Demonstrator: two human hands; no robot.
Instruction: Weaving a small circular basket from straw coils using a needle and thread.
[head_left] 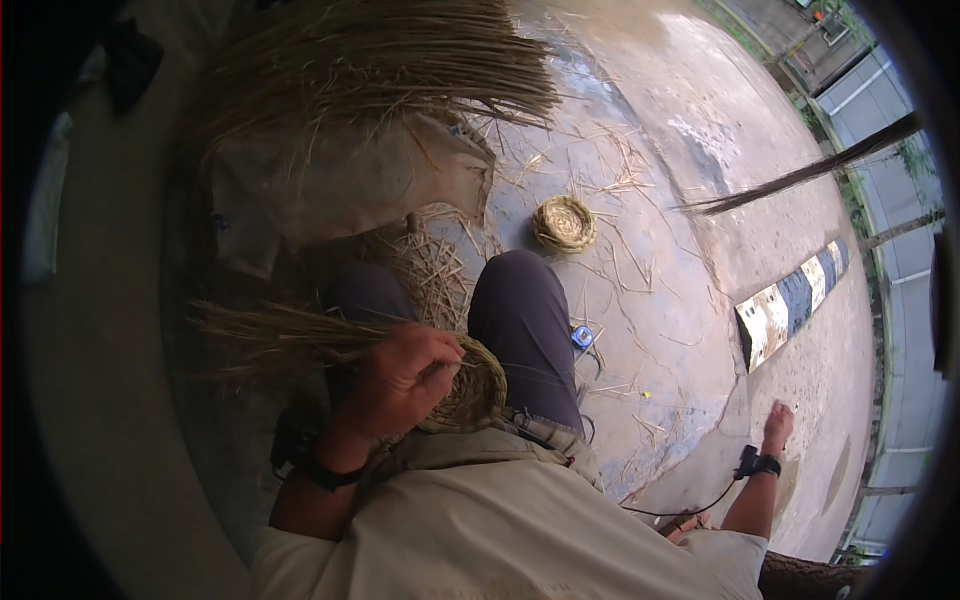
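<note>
A round straw basket with coiled walls rests in my lap, its left side covered by my left hand. The fingers of that hand are closed at its rim, thumb and forefinger pressed together. From behind the hand a loose bundle of long straw fans out to the left, over my thigh. My right hand is stretched far out to the right, away from the basket, with its fingers closed. Whatever it may grip is too small to make out.
A small finished-looking straw basket stands on the floor beyond my knees. A thick stack of straw stalks lies on a pale sack at far left. Scattered straw, a blue round device and a striped kerb block are to the right.
</note>
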